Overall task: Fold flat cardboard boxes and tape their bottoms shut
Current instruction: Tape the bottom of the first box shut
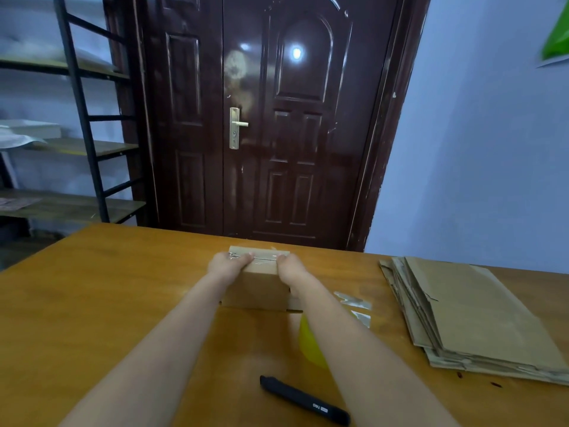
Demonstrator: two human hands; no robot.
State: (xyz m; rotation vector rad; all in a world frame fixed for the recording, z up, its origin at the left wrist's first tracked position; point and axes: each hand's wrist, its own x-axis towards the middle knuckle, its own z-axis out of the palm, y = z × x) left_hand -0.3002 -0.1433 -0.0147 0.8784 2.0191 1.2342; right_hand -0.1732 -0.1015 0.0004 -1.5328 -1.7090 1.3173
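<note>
Both hands, left and right, curl their grip onto the small brown cardboard box, pressing clear tape along the seam; uneven pressure could wrinkle it or let the flaps spring apart

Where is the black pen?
The black pen lies on the wooden table at the bottom of the head view, between the two forearms, nearer than the box.

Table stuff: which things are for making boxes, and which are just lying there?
For the job: folded brown cardboard box, clear tape strip on its seam, left hand, right hand, stack of flat brown cardboard, spare clear tape pieces.
Just lying there: black pen-shaped tool, yellow object.
</note>
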